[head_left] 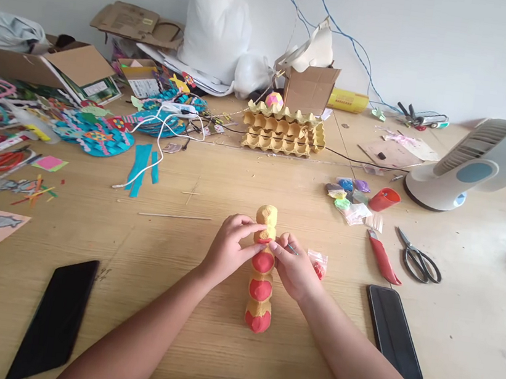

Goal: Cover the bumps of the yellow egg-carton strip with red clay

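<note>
You're totally at a craft table: scissors right of your fingers, egg cartons beyond them, colorful craftwork off left.

Rough matt paper-pulp carton strip, smooth wood-grain table, glossy phone, plastic packet, scissor blades apparently metal

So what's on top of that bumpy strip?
Red material is on the three nearest bumps of the strip, with a little on the fourth; the left hand and right hand hide part of that one.

No text can be read, even on the yellow package.
</note>
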The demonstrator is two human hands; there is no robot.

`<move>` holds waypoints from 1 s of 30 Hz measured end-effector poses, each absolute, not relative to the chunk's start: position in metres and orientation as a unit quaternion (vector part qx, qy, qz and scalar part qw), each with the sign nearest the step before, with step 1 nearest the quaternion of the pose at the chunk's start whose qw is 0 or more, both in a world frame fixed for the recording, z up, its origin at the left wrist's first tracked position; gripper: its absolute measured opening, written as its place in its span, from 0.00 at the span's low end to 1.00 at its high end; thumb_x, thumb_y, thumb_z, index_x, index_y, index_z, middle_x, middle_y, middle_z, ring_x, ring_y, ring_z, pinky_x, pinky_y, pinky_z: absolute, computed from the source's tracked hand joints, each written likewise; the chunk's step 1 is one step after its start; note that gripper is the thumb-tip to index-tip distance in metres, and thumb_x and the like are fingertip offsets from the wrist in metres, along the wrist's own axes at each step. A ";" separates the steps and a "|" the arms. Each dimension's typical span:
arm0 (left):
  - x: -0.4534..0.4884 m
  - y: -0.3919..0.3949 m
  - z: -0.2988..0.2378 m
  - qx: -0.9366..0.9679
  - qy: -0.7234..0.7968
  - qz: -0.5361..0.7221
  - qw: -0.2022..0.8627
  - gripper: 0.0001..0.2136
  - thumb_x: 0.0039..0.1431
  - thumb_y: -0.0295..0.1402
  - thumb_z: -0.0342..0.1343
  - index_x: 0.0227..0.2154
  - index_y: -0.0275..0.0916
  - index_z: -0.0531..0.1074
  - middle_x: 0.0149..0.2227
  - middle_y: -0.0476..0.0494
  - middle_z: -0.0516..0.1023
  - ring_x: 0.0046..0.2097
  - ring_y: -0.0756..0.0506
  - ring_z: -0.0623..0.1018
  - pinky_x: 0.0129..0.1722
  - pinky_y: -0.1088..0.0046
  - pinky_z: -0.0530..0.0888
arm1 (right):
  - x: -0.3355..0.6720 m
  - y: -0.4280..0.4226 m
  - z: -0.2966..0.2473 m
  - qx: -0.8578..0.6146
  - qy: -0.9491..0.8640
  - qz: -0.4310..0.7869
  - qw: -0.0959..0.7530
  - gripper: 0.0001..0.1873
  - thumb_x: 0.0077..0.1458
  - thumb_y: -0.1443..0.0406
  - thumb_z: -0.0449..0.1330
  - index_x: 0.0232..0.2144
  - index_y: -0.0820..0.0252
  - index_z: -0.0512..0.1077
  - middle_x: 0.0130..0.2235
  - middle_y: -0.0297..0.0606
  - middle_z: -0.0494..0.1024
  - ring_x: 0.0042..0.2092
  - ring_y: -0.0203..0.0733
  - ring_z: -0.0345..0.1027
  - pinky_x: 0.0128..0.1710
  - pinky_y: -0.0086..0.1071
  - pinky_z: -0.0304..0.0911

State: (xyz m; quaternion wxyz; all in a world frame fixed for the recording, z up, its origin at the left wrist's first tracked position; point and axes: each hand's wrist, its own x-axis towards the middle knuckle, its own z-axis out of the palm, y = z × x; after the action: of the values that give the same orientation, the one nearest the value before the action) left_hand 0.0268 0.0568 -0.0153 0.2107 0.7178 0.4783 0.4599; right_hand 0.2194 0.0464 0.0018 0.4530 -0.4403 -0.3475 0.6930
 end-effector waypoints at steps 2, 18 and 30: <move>0.029 0.054 -0.009 0.724 0.470 0.462 0.204 0.14 0.65 0.33 0.70 0.52 0.50 0.85 0.47 0.41 0.80 0.51 0.37 0.79 0.56 0.56 0.75 | 0.215 0.041 0.009 -0.420 -0.308 0.707 0.478 0.35 0.43 0.51 0.82 0.30 0.52 0.58 0.31 0.27 0.69 0.34 0.37 0.67 0.34 0.30 0.62; 0.050 0.006 0.015 0.295 0.399 0.423 0.759 0.30 0.50 0.55 0.77 0.47 0.41 0.77 0.47 0.39 0.84 0.49 0.39 0.83 0.44 0.67 0.76 | 0.213 0.006 0.029 -0.410 -0.204 0.744 0.487 0.33 0.44 0.52 0.82 0.29 0.52 0.59 0.30 0.27 0.71 0.30 0.37 0.62 0.30 0.30 0.61; 0.062 0.003 0.004 0.237 0.392 0.482 0.746 0.22 0.50 0.51 0.78 0.37 0.41 0.80 0.37 0.43 0.85 0.39 0.42 0.82 0.41 0.65 0.77 | 0.215 0.005 0.020 -0.402 -0.260 0.737 0.478 0.33 0.45 0.49 0.81 0.28 0.52 0.60 0.28 0.27 0.65 0.31 0.37 0.59 0.31 0.31 0.60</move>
State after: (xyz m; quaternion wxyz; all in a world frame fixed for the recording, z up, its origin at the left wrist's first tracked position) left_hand 0.0617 0.0030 0.0035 0.7463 0.2375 0.3922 0.4825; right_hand 0.2145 0.0050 0.0200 0.4776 -0.4019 -0.2597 0.7368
